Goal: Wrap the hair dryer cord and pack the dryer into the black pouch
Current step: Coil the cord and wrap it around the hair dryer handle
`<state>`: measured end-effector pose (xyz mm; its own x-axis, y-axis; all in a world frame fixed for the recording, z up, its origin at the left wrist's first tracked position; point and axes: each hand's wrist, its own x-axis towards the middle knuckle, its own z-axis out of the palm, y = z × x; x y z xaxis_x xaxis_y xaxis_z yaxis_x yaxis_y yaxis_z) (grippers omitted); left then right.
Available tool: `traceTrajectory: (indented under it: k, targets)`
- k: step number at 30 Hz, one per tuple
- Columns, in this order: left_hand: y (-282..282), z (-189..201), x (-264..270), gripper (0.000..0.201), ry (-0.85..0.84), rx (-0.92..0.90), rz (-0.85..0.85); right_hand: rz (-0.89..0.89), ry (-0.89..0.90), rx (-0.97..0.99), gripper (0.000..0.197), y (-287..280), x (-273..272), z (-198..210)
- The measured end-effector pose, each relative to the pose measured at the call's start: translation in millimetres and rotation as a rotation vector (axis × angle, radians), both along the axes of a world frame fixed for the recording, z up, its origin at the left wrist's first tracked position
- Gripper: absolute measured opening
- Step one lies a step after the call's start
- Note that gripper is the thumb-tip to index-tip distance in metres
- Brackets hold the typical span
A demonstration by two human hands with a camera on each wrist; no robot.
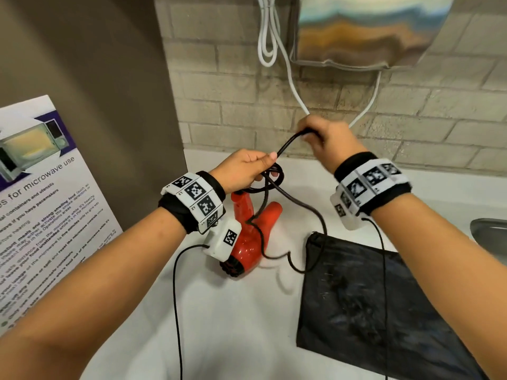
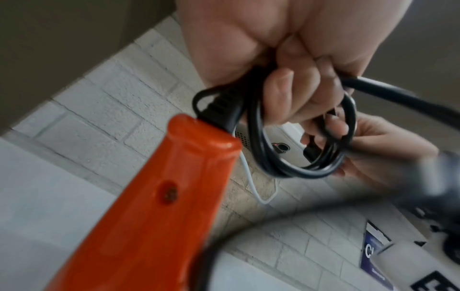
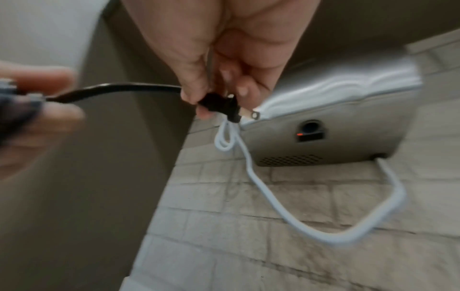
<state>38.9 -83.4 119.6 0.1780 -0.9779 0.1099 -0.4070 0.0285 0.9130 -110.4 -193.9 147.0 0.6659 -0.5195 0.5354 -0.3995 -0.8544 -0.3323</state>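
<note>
Gripping coiled cord above the red dryer, left hand — right hand pinches the plug.

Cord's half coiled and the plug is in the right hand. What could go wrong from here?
1. The coils sit only in the left hand's fingers; a loosened grip could spill them.
2. Slack cord loops over the red dryer and black pouch; the right hand pulling the plug may snag or drag them.

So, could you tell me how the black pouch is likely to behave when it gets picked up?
The black pouch lies flat and creased on the counter, so it probably flops rather than holds shape. It looks thin and empty, likely light. Its mouth may need holding open for the hair dryer.
</note>
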Motion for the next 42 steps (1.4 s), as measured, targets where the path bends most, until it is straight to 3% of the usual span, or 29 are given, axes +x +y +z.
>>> traceTrajectory:
  k: [4, 10, 18, 21, 24, 27, 30, 36, 42]
  targets:
    - [1.9, 0.1, 5.2, 0.038, -0.054, 0.021, -0.034, -0.254, -0.100, 0.093, 0.017, -30.1, -17.5, 2.4]
    - [-0.3, 1.3, 5.0, 0.040, 0.092, 0.107, -0.060, -0.439, 0.007, 0.281, 0.016, -43.0, -18.5, -38.9]
    - [-0.4, 1.3, 7.7, 0.036, 0.125, 0.090, -0.046, -0.468, 0.087, 0.450, 0.017, -36.3, -8.2, -77.5]
    - [-2.0, 0.8, 6.5, 0.033, 0.153, 0.081, -0.031, -0.396, 0.207, 0.433, 0.033, -21.1, -0.2, -82.2]
    - [-1.5, 1.5, 6.4, 0.034, 0.173, 0.081, -0.032, -0.183, 0.056, 0.430, 0.060, -2.7, 8.6, -74.7]
    - [0.5, 2.3, 8.6, 0.036, 0.177, 0.078, -0.048, 0.037, -0.124, 0.316, 0.047, 10.9, 16.8, -67.4]
    - [2.0, 0.4, 10.9, 0.039, 0.196, 0.061, -0.074, 0.148, -0.227, 0.372, 0.031, 18.2, 21.1, -71.0]
    - [1.1, 0.8, 7.7, 0.037, 0.216, 0.066, -0.157, 0.005, -0.286, 0.066, 0.027, 11.8, 15.8, -53.6]
    - [5.6, 2.7, 11.0, 0.040, 0.186, 0.089, -0.226, -0.306, -0.513, 0.123, 0.019, -12.6, -6.2, -31.6]
